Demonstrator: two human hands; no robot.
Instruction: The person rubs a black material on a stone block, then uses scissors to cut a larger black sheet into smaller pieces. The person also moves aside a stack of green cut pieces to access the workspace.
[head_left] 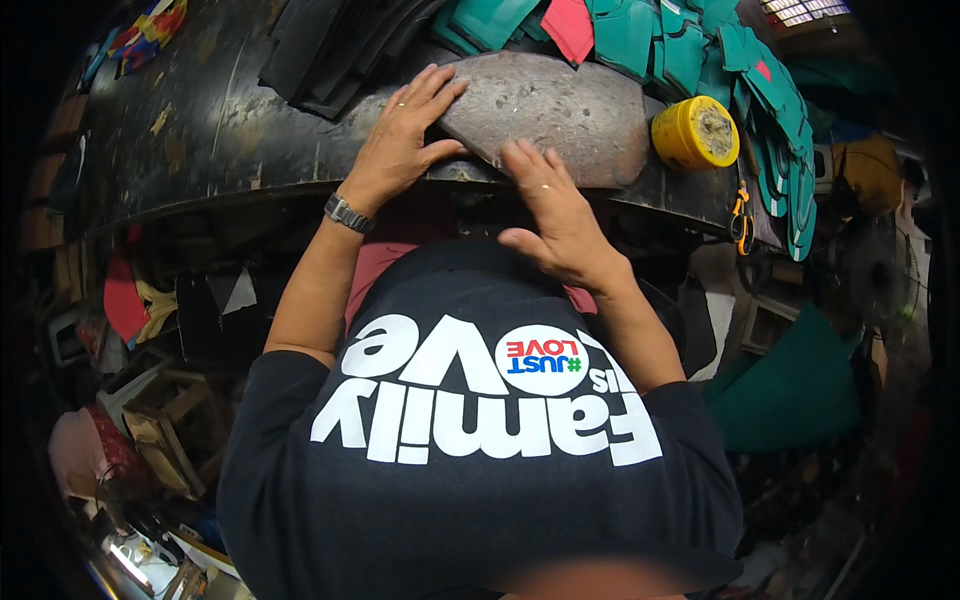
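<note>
A worn, grey-brown flat slab (560, 110) with a scuffed surface lies at the front edge of a dark worktable (215, 130). My left hand (405, 130) rests at the slab's left end, palm down with the fingers stretched out. Near the slab's front edge is my right hand (555, 205), its fingers extended and its thumb apart. Neither hand holds anything. To the right of the slab stands a yellow tub (697, 133) with a crusted, greyish top.
Black sheet pieces (345, 50) are stacked behind my left hand. Green cut pieces (680, 45) pile up at the back right, with a red piece (570, 28) among them. Orange-handled scissors (741, 218) hang at the table's right edge. A wooden frame (178, 425) stands at lower left.
</note>
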